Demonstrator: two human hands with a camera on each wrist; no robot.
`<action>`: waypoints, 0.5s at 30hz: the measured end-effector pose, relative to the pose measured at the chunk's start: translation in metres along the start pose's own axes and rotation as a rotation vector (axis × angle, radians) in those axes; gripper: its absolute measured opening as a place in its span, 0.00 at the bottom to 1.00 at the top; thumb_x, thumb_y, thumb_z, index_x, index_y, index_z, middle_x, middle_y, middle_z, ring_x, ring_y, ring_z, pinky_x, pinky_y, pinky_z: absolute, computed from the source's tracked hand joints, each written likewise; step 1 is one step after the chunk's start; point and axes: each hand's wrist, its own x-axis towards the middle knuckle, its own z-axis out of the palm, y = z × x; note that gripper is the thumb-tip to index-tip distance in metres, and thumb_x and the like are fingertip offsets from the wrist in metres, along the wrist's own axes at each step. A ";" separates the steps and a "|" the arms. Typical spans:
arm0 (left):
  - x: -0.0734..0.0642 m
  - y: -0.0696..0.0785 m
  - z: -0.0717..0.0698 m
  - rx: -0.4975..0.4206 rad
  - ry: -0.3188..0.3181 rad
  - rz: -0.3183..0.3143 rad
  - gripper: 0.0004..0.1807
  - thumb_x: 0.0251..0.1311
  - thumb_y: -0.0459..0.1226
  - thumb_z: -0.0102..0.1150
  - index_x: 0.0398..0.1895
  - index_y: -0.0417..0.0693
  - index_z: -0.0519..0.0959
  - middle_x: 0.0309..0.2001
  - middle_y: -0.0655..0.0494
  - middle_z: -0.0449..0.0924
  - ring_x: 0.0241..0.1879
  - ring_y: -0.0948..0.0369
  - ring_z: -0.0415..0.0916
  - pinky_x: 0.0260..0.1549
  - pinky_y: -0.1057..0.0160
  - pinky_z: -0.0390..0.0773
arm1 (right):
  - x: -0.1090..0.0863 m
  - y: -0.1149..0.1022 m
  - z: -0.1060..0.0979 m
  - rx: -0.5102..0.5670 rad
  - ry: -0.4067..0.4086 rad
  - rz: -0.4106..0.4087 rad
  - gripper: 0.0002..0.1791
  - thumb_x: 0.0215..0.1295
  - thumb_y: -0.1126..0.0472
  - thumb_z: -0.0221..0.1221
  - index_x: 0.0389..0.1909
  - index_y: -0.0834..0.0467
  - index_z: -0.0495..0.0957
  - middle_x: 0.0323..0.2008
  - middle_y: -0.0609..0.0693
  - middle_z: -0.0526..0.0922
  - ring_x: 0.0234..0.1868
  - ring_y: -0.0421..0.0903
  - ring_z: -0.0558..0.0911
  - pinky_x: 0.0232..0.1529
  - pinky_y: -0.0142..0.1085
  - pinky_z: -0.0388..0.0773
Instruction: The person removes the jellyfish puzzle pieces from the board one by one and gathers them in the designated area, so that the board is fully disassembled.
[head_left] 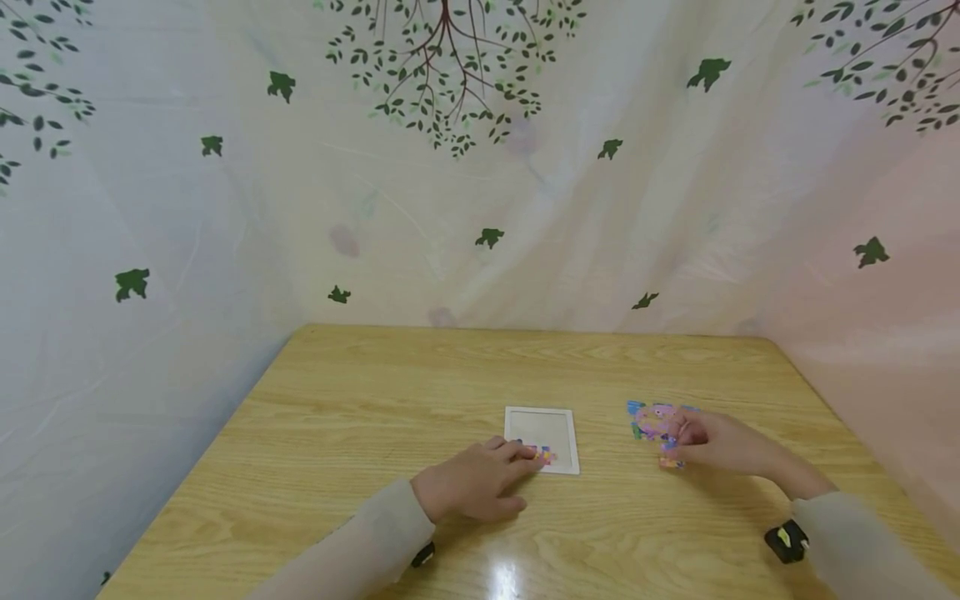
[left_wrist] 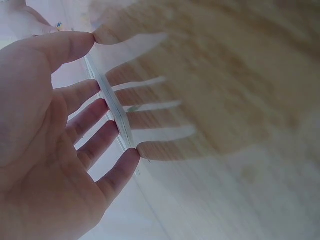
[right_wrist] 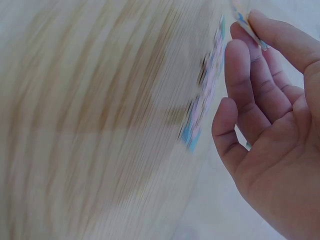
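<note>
My left hand (head_left: 480,482) lies at the left side of a white puzzle tray (head_left: 575,442), its fingers loosely stretched. In the left wrist view the fingertips meet the tray's thin edge (left_wrist: 116,107), and the thumb touches the table. A few joined jigsaw pieces (head_left: 545,455) lie along the tray's near side, partly covered by those fingers. To the right, my right hand (head_left: 720,446) pinches a jigsaw piece (right_wrist: 245,24) between thumb and fingertips, above the table. Beside and partly behind that hand lies a group of colourful jigsaw pieces (head_left: 647,421).
The wooden table (head_left: 360,392) reaches back to a pale curtain (head_left: 420,208) printed with leaves, which also hangs along both sides. Each wrist carries a small dark camera, the right one (head_left: 786,542) hanging below the sleeve.
</note>
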 end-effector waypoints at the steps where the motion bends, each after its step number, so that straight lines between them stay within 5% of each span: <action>1: 0.000 0.000 0.000 0.001 0.000 0.001 0.35 0.72 0.50 0.56 0.80 0.59 0.61 0.73 0.59 0.67 0.70 0.54 0.66 0.68 0.55 0.69 | -0.004 0.004 -0.003 0.013 0.000 -0.001 0.13 0.72 0.55 0.64 0.43 0.59 0.72 0.30 0.45 0.82 0.29 0.36 0.74 0.27 0.32 0.71; 7: 0.000 0.000 -0.001 0.002 0.001 0.003 0.34 0.72 0.50 0.56 0.80 0.58 0.62 0.73 0.59 0.68 0.70 0.54 0.66 0.68 0.55 0.68 | -0.022 0.024 -0.014 0.105 -0.022 -0.021 0.10 0.73 0.62 0.61 0.44 0.64 0.71 0.31 0.48 0.84 0.30 0.38 0.80 0.27 0.32 0.74; 15: 0.001 0.000 0.000 0.000 -0.001 0.000 0.35 0.72 0.50 0.56 0.80 0.59 0.62 0.73 0.59 0.67 0.71 0.54 0.66 0.69 0.55 0.67 | -0.030 0.044 -0.015 0.115 -0.018 -0.022 0.08 0.73 0.67 0.60 0.45 0.68 0.73 0.35 0.51 0.80 0.31 0.36 0.76 0.28 0.33 0.76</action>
